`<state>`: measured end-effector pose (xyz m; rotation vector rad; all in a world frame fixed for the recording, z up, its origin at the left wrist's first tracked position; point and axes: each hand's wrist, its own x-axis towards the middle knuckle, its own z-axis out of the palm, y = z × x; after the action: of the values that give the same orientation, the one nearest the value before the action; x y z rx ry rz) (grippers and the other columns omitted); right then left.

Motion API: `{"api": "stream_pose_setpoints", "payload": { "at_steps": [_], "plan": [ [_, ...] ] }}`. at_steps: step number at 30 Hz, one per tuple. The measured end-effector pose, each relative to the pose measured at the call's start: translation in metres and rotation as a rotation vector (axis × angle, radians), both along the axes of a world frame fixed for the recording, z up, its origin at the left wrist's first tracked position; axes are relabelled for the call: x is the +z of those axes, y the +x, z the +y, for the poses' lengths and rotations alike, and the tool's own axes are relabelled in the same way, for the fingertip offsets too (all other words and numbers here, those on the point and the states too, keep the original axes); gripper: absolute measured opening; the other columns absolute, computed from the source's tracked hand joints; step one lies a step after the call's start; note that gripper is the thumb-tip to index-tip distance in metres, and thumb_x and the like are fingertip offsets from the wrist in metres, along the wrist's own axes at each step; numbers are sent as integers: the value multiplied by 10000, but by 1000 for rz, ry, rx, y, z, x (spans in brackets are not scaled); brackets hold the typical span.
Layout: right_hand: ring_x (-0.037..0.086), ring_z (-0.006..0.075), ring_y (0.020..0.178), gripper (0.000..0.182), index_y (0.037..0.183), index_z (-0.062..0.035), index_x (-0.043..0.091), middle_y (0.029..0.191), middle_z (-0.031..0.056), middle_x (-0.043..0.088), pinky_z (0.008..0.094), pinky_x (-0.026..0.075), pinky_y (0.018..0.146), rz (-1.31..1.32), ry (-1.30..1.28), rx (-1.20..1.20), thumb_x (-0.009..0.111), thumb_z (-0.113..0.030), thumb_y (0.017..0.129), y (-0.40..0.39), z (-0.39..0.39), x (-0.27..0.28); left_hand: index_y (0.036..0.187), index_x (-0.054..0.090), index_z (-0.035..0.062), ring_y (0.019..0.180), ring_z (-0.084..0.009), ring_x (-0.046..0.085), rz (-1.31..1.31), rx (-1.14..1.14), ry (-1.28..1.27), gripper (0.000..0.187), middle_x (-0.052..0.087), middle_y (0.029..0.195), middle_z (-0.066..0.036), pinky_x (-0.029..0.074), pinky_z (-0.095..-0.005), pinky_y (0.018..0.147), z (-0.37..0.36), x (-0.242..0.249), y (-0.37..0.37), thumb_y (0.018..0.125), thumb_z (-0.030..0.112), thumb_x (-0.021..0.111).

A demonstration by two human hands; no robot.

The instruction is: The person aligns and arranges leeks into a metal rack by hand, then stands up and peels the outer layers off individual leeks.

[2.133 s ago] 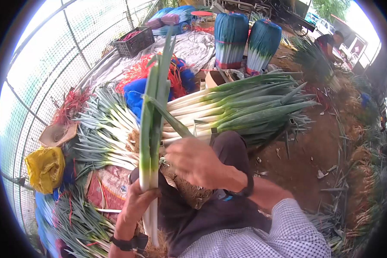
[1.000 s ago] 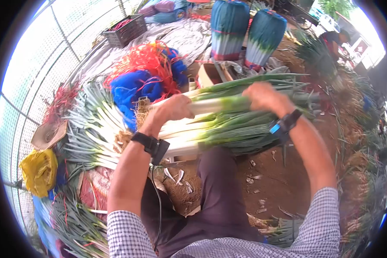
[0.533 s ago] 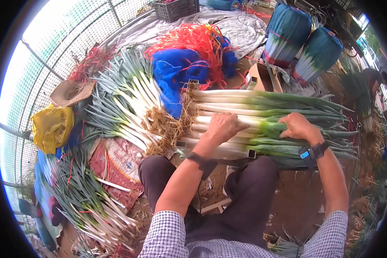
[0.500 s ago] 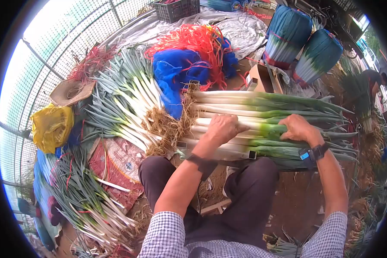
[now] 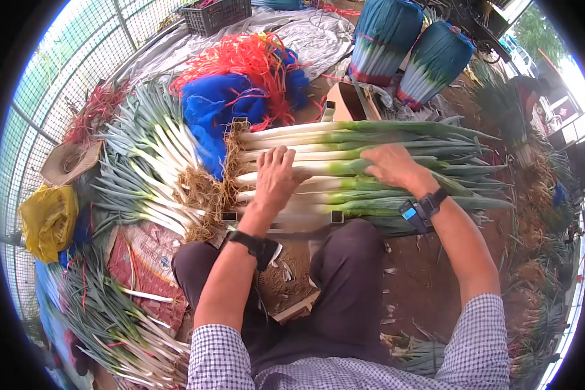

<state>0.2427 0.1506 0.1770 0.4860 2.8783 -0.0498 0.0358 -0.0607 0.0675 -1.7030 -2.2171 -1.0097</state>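
A wide row of long green onions (image 5: 429, 136) lies crosswise before my knees, roots to the left and leaves to the right. It rests over a metal frame whose square tube end (image 5: 337, 217) shows at the near side. My left hand (image 5: 277, 177) lies over the white shafts, its fingers stretched forward and its thumb out to the right. My right hand (image 5: 396, 168) curls over a green onion where white turns to green; its fingertips are slightly blurred. Both wrists carry dark straps.
More green onions (image 5: 169, 149) are heaped on the left, with another pile (image 5: 130, 331) nearer. Blue netting (image 5: 221, 97) and red ties (image 5: 240, 62) lie behind. Two wrapped bundles (image 5: 383, 39) stand at the back. A yellow bag (image 5: 47, 221) and straw hat (image 5: 71, 162) sit far left.
The view has swung right, so the scene sits further left. Both hands have moved slightly away from my body across the row, and the right fingers now lie lower over the stalks.
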Motion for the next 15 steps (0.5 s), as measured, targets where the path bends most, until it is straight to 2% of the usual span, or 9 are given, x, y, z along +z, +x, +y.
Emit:
{"api": "stream_pose_setpoints", "payload": {
  "at_steps": [2, 3, 4, 6, 9, 12, 13, 15],
  "plan": [
    [686, 393, 986, 413, 1161, -105, 696, 995, 200, 724, 496, 538, 869, 36, -54, 7, 762, -320, 814, 7, -6, 5, 1130, 644, 56, 1098, -351, 541, 97, 70, 71, 330, 608, 1136, -152, 413, -475, 964, -14, 12, 21, 890, 271, 712],
    [689, 394, 971, 412, 1156, -107, 700, 978, 194, 727, 494, 540, 866, 55, -86, 19, 765, -320, 809, 10, -9, 7, 1081, 637, 44, 1046, -335, 542, 116, -26, -14, 266, 577, 1106, -136, 419, -454, 956, -27, 10, 27, 828, 120, 670],
    [689, 393, 971, 409, 1148, -108, 705, 978, 188, 728, 491, 541, 868, 58, -83, 21, 769, -319, 804, 10, -8, 4, 1060, 639, 43, 1025, -326, 542, 86, -39, -99, 298, 568, 1072, -140, 426, -445, 941, -36, 10, 34, 762, 46, 628],
    [689, 392, 971, 402, 1133, -111, 715, 978, 177, 731, 486, 543, 870, 64, -69, 30, 775, -319, 794, 6, -6, 4, 1046, 640, 33, 1035, -320, 545, 98, 30, -147, 274, 563, 1059, -146, 428, -447, 946, -43, -1, 43, 774, 47, 615],
    [682, 362, 1036, 378, 1125, -107, 725, 1043, 166, 731, 472, 536, 889, -34, -85, -113, 776, -279, 792, -6, -7, 22, 1028, 639, 16, 1035, -316, 551, 105, 54, -162, 256, 565, 1053, -152, 431, -436, 944, -41, -1, 43, 776, 57, 615],
    [683, 333, 1033, 330, 1100, -112, 725, 1023, 158, 729, 470, 532, 871, 123, 97, -125, 778, -241, 800, -1, -2, 26, 1049, 626, 15, 1052, -336, 548, 127, 5, -193, 266, 554, 1100, -145, 433, -439, 944, -36, 15, 45, 783, 27, 610],
    [679, 328, 971, 256, 1040, -107, 722, 940, 137, 710, 464, 519, 849, 184, 171, -130, 774, -212, 812, 2, -3, 27, 1068, 607, -1, 1060, -333, 541, 114, -3, -163, 299, 547, 1107, -157, 438, -440, 932, -38, 20, 47, 770, 25, 621],
    [668, 335, 937, 225, 987, -101, 707, 906, 129, 685, 459, 509, 835, 160, 261, -92, 780, -218, 809, 12, 4, 14, 1093, 596, -6, 1087, -343, 534, 20, -30, -230, 330, 539, 1125, -164, 438, -450, 951, -41, 20, 57, 766, 25, 628]
  ]
}}
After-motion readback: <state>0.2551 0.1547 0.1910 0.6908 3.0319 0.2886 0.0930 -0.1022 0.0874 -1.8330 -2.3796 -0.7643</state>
